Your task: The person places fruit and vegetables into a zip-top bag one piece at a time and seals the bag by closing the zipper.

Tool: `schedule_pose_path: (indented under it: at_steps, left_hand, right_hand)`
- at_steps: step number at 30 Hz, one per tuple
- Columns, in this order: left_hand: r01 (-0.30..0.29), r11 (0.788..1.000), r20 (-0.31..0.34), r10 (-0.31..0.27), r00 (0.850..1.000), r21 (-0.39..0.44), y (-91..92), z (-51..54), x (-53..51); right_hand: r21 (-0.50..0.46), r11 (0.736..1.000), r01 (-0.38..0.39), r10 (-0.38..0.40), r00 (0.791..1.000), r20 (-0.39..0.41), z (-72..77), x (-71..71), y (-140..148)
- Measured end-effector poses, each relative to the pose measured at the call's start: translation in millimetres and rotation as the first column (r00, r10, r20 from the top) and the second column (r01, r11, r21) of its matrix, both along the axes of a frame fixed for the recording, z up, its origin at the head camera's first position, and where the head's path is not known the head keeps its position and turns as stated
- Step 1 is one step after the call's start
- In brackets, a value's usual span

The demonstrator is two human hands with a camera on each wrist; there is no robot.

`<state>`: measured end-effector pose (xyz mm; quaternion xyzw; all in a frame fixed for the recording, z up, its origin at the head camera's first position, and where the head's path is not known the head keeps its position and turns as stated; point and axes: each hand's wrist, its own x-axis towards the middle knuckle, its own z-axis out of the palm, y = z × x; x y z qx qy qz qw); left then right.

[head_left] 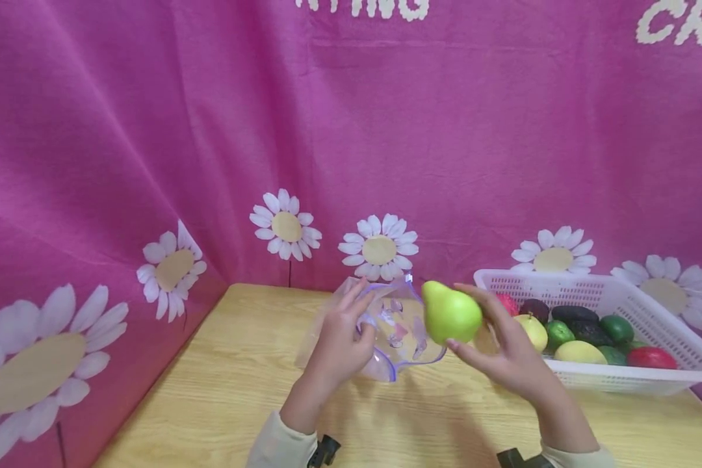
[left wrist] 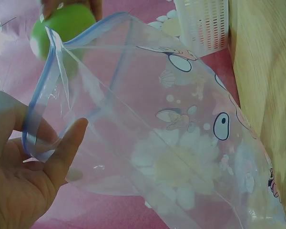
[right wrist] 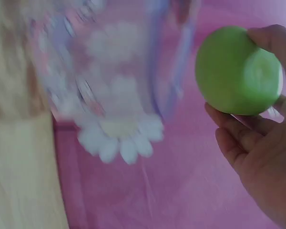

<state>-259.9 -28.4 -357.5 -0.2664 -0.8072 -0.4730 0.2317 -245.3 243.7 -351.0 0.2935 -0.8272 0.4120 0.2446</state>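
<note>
A clear plastic bag with a purple-blue rim (head_left: pixel 394 374) and printed figures is held up over the table, its mouth spread towards the right. My left hand (head_left: pixel 342 338) pinches the rim; in the left wrist view the thumb and fingers of the left hand (left wrist: pixel 28 171) lie on either side of the film. Just right of the mouth, my right hand (head_left: pixel 511 351) grips a green pear (head_left: pixel 452 315) between thumb and fingers. The right wrist view shows the pear (right wrist: pixel 236 71) in the right hand (right wrist: pixel 262 148), apart from the bag (right wrist: pixel 155 57).
On the right of the wooden table (head_left: pixel 210 390) stands a white perforated basket (head_left: pixel 632 377) with several fruits, among them a yellow one (head_left: pixel 580 352) and a red one (head_left: pixel 651 357). A pink cloth with daisies (head_left: pixel 379 249) hangs behind and at the left.
</note>
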Motion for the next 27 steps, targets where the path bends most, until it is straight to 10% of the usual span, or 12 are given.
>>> schedule_pose_path:
  at_steps: [8, 21, 27]
  left_hand:
    - [0.044, 0.999, -0.029, -0.045, 0.999, -0.031, 5.1, -1.1, 1.3]
    - [0.007, 0.999, -0.08, -0.011, 0.997, -0.052, -2.1, 4.3, 0.7]
    - [0.033, 0.999, -0.007, -0.033, 0.999, -0.019, -8.9, 3.3, -0.8]
  right_hand:
    - [0.29, 0.957, -0.023, 0.058, 0.992, -0.112, -20.3, -8.4, -24]
    - [0.344, 0.936, 0.08, -0.034, 0.99, -0.138, -22.9, -8.5, -17]
    - [0.333, 0.942, 0.04, 0.005, 0.991, -0.132, -23.9, -11.5, -17]
